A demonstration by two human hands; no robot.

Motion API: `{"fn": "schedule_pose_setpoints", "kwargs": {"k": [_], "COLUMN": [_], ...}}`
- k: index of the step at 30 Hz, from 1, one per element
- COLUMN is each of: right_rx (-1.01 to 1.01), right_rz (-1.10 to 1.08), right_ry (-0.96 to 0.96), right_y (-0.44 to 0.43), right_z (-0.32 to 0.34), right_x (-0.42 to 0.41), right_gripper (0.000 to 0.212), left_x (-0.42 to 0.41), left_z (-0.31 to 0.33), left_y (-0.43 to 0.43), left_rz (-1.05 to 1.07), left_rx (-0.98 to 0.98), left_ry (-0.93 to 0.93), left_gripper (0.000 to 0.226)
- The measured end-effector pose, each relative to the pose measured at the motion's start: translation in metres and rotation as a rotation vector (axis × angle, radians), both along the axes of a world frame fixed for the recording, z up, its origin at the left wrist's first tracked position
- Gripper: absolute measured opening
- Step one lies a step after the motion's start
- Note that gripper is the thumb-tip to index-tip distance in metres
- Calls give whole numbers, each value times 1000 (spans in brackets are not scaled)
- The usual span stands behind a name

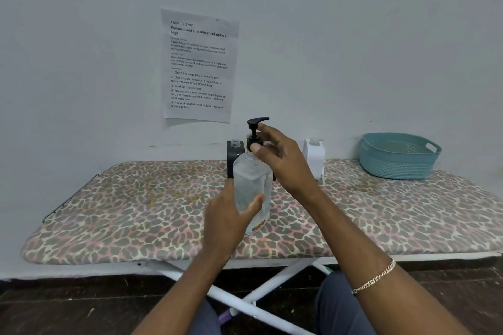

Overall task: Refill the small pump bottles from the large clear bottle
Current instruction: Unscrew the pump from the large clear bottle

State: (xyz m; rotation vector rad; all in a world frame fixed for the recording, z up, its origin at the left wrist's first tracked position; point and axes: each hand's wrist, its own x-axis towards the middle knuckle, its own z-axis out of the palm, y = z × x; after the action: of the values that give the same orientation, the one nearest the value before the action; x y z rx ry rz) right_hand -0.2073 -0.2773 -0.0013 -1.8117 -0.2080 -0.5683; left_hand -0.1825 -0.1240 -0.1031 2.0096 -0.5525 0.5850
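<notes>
Leopard-print ironing board [163, 215] carries teal basket [398, 156]; small bottles [315, 155] behind

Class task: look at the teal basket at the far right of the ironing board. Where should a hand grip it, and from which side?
Grip the teal basket by the handle slot in its right-hand rim, reaching from above; it stands upright with its open top unobstructed.

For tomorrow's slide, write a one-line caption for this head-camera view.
Left hand steadies the large clear bottle while the right hand grips its black pump over a leopard-print ironing board.
</notes>
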Motion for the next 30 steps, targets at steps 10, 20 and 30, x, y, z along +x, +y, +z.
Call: {"fn": "schedule_pose_setpoints", "kwargs": {"k": [10, 20, 30], "right_rx": [-2, 50, 73], "right_rz": [-93, -81, -43], "right_ry": [-34, -133, -296], "right_y": [0, -11, -15], "right_z": [7, 55, 121], "right_x": [3, -1, -24], "right_gripper": [37, 42, 41], "left_x": [-4, -6, -23], "left_z": [3, 11, 51], "left_y": [0, 0, 6], "left_rz": [-6, -6, -68], "left_rx": [18, 8, -65], "left_ry": [27, 48, 25], "left_gripper": [61, 62, 87]}}
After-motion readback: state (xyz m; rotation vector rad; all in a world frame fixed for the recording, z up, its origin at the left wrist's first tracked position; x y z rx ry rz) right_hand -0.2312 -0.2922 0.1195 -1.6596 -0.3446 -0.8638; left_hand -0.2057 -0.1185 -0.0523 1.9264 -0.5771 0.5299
